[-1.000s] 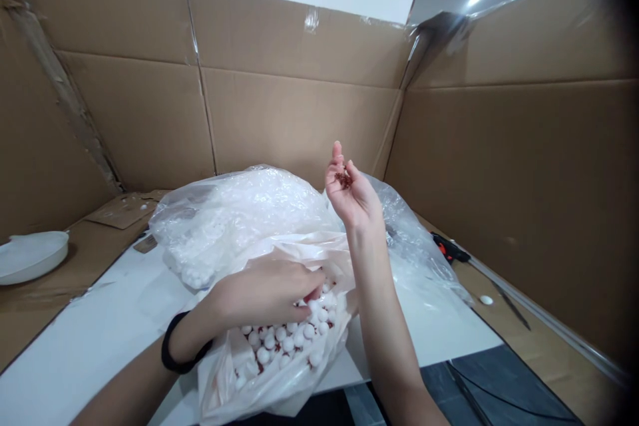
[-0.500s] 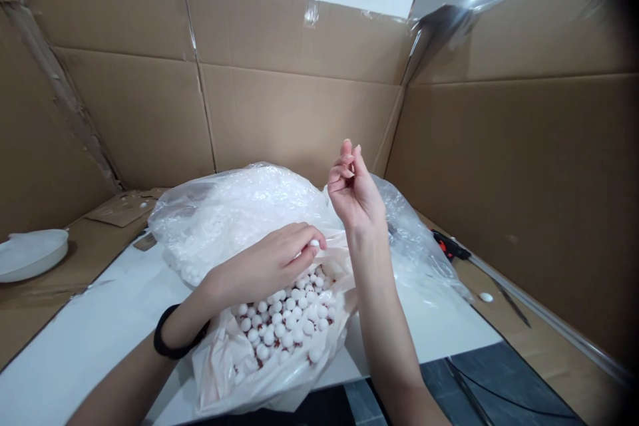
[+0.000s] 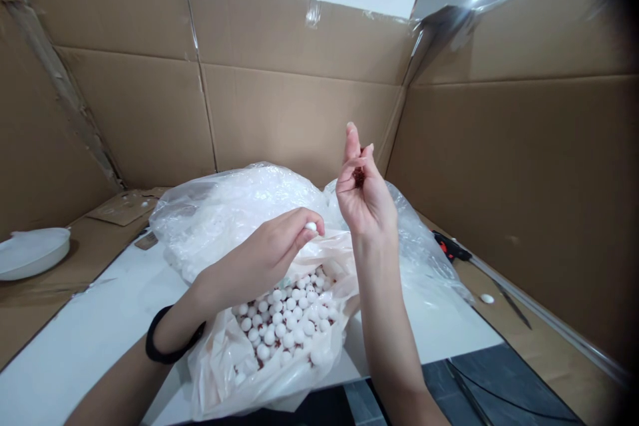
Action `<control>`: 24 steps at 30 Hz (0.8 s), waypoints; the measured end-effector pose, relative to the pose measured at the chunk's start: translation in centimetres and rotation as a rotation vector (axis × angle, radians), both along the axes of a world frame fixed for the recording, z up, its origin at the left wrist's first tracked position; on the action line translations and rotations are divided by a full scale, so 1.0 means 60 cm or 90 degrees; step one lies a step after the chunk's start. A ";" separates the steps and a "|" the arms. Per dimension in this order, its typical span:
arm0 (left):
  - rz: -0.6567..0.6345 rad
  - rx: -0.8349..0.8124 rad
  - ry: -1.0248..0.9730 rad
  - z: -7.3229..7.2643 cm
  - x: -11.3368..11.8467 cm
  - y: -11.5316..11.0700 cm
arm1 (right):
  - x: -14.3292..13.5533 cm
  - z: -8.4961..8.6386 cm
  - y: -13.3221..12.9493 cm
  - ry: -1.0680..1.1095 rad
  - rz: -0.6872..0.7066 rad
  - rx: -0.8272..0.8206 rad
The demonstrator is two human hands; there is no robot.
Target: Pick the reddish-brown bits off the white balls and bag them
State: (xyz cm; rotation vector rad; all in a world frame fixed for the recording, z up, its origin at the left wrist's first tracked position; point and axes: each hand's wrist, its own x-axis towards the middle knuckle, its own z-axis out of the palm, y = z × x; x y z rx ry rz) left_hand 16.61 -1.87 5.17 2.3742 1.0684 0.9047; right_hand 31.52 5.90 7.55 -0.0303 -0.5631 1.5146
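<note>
My left hand [image 3: 279, 243], with a black band [image 3: 172, 339] round the wrist, pinches a small white ball [image 3: 311, 226] between thumb and fingers. It hovers over an open plastic bag [image 3: 219, 379] filled with white balls [image 3: 287, 323], with reddish-brown bits among them. To the right, my right hand [image 3: 367, 196] is raised palm up. Its fingers curl round a small reddish-brown thing [image 3: 359, 176] whose kind I cannot make out, partly hidden by the fingers.
Behind the hands lies a large clear plastic bag [image 3: 239, 213] with white contents. A white bowl [image 3: 34, 253] stands at the left. On the right are a black-and-red tool [image 3: 452, 246], a thin blade [image 3: 512, 303] and a white disc [image 3: 487, 298]. Cardboard walls [image 3: 299, 100] surround the table.
My right hand has risen slightly and turned, and a reddish-brown thing now shows in its fingers. My left hand has shifted a little left and up, still pinching the white ball.
</note>
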 end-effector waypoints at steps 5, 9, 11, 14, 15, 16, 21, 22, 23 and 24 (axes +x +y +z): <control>-0.008 0.134 -0.045 0.000 -0.006 0.001 | 0.000 -0.004 0.004 -0.026 0.031 0.026; -0.019 0.165 -0.051 0.002 -0.012 0.004 | -0.008 0.002 -0.002 -0.035 0.064 -0.006; -0.038 0.135 -0.015 0.004 -0.015 0.004 | -0.013 0.005 -0.006 -0.051 0.070 -0.013; -0.064 0.088 0.025 0.007 -0.016 0.004 | -0.017 0.005 -0.009 -0.083 0.067 0.018; -0.062 0.076 0.026 0.007 -0.016 0.003 | -0.017 0.004 -0.009 -0.094 0.067 0.027; -0.055 0.065 0.024 0.008 -0.015 0.001 | -0.017 0.003 -0.009 -0.107 0.069 0.032; -0.015 0.030 0.021 0.009 -0.013 -0.007 | -0.014 -0.003 -0.010 -0.141 0.081 0.042; -0.014 0.031 0.019 0.009 -0.013 -0.007 | -0.014 -0.004 -0.010 -0.142 0.084 0.046; -0.011 0.037 0.017 0.009 -0.013 -0.007 | -0.013 -0.004 -0.010 -0.143 0.089 0.048; -0.008 0.046 0.016 0.009 -0.013 -0.007 | -0.014 -0.005 -0.010 -0.147 0.094 0.047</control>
